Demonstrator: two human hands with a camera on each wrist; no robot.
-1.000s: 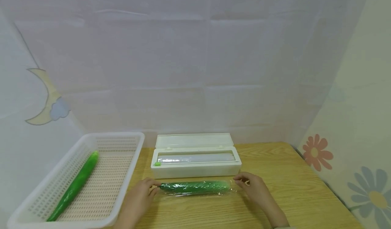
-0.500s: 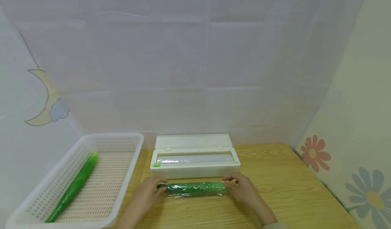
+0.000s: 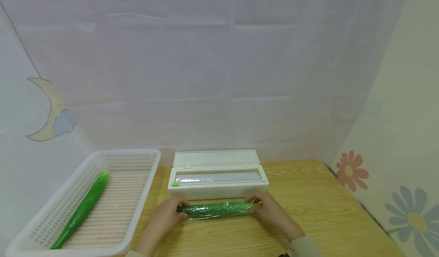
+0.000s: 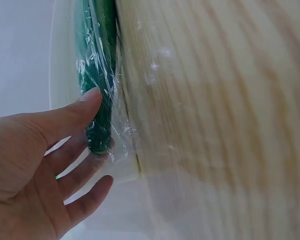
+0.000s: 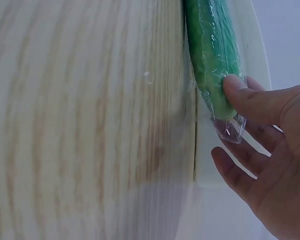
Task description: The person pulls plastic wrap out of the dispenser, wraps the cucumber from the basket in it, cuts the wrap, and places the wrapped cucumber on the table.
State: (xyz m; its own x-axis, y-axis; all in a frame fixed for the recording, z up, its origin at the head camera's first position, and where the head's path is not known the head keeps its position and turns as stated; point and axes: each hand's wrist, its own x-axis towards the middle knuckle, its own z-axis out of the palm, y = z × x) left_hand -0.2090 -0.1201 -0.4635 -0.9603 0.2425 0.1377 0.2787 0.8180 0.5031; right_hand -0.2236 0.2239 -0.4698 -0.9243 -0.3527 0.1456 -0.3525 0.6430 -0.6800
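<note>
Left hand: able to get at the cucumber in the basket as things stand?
Probably yes, but the left hand would likely have to let go of the wrapped cucumber first. Otherwise the way looks free: the basket is to its left, open-topped, nothing over the other cucumber.

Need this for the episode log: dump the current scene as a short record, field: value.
left hand: left hand pinches the dark end of the wrapped cucumber
right hand: right hand pinches its pale end
wrapping: clear film around the cucumber, extending loose past both ends
cucumber on table or lifted: cannot tell
dispenser: white box behind the cucumber, lid open, roll inside
basket: white basket on the person's left, second cucumber in it
surface: wood-grain table
</note>
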